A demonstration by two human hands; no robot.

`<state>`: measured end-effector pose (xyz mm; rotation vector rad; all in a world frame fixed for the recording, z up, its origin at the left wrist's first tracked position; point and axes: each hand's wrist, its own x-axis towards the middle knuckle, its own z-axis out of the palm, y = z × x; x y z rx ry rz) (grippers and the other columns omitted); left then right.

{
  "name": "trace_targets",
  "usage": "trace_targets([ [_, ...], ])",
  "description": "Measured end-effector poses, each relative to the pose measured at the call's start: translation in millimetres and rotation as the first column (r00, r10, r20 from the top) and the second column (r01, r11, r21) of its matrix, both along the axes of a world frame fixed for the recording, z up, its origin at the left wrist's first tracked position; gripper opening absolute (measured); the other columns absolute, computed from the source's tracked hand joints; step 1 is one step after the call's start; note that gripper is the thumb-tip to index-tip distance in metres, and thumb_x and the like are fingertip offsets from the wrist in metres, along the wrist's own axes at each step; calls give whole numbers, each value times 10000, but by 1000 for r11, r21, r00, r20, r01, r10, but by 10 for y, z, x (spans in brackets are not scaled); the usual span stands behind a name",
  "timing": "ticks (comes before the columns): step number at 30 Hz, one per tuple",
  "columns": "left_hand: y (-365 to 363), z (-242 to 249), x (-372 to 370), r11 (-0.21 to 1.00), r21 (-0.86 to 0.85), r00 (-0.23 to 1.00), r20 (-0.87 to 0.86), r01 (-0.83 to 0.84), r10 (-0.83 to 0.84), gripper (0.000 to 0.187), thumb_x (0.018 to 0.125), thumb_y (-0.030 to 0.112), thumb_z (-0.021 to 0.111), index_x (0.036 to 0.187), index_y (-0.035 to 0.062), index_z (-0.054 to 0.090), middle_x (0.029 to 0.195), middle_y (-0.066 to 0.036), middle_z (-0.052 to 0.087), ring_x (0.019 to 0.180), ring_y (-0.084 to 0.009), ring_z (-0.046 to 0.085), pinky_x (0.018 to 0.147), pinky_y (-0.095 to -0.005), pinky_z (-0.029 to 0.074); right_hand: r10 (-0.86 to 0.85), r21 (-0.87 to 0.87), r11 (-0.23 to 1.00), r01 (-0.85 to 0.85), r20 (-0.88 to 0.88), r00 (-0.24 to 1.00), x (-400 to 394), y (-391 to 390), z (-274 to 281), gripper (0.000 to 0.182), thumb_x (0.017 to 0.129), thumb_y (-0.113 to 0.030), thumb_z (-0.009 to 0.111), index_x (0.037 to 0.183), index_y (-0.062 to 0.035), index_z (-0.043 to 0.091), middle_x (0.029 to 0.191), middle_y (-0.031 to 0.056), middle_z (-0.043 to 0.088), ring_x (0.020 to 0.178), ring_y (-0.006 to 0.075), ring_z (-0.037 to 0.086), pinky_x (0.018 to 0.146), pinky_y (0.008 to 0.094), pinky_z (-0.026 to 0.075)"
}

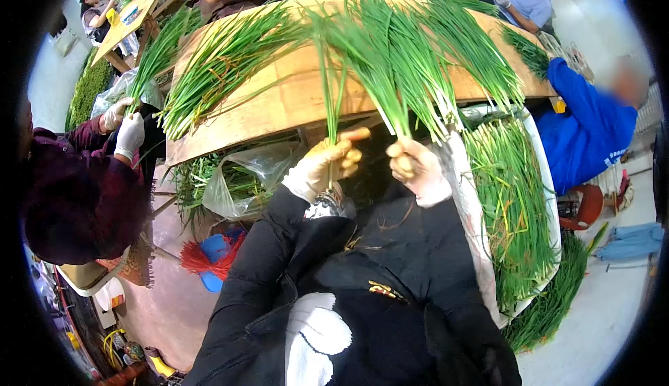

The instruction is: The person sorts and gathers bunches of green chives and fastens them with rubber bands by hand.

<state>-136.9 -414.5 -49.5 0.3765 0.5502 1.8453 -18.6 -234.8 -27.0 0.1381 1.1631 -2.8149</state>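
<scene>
Both my hands wear pale gloves and are raised at the near edge of the wooden table. My left hand [327,166] is closed around a thin bunch of long green stalks [333,107], whose tips point away over the table. Beside it on the right, my right hand [414,166] is closed on the pale lower ends of a thicker green bunch [390,96]. The leaves of that bunch lie over the table and mix with other stalks. The two hands are apart.
More green stalks [230,65] lie on the wooden table [268,103]. A white-lined container [550,198] of stalks stands at my right. A person in blue [582,128] sits beyond it; another person [83,184] holds stalks at the left. A blue container with red strands [212,257] is low left.
</scene>
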Motion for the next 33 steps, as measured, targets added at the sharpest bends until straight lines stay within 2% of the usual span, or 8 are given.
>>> trace_targets([
  [8,260,-118,34,986,-156,988,137,-54,76,393,800,222,591,1128,35,486,741,34,526,617,-49,470,537,-168,409,177,-310,932,-188,-65,982,20,-264,-245,294,876,-302,426,810,-38,538,533,30,467,433,117,401,395,232,296],
  [16,217,-158,27,928,-361,991,58,-90,118,301,795,142,581,1083,68,531,990,-35,597,775,-92,544,696,-212,446,-131,484,874,-38,311,941,74,-144,-41,523,877,-493,308,747,-39,532,527,34,542,416,85,462,350,193,302],
  [18,200,-215,-1,942,-333,998,39,-28,44,327,793,135,578,1107,70,512,994,-41,597,855,-98,554,710,-215,448,-462,811,582,54,275,843,80,-143,99,498,862,-477,379,728,-39,577,499,45,539,406,110,461,405,227,352],
  [20,190,-185,5,949,-315,1000,5,-23,26,341,786,124,583,1114,70,504,986,-39,596,878,-108,552,727,-219,445,-601,949,-218,-227,53,797,120,-70,192,419,831,-453,458,776,-52,571,545,77,555,488,173,536,483,313,406],
  [22,213,-184,14,955,-296,1000,-30,-14,5,357,778,114,588,1120,69,497,978,-37,595,902,-117,550,744,-224,443,-622,897,-440,-29,-281,731,156,-131,265,319,792,-396,546,782,-77,559,672,101,586,619,220,575,556,360,430],
  [25,292,-212,43,966,-245,993,-102,-85,62,470,733,23,596,1175,48,440,1028,-79,566,959,-165,538,838,-267,421,-413,906,-423,25,-217,885,123,-331,311,343,810,-433,508,797,-93,549,603,49,544,559,202,544,517,326,429],
  [31,169,-77,31,989,-136,998,12,-53,55,478,760,67,585,1196,12,400,1094,-141,537,916,-164,555,747,-214,456,-187,505,855,120,84,979,105,-192,121,285,855,-280,494,855,-9,581,721,43,614,549,43,504,480,148,355],
  [33,99,-165,1,954,-298,999,-18,-47,44,443,812,282,571,1141,8,459,1031,-100,582,598,-51,507,523,-132,406,-162,528,843,104,65,985,87,-207,17,301,853,-302,493,855,-13,579,729,44,616,552,44,506,482,148,357],
])
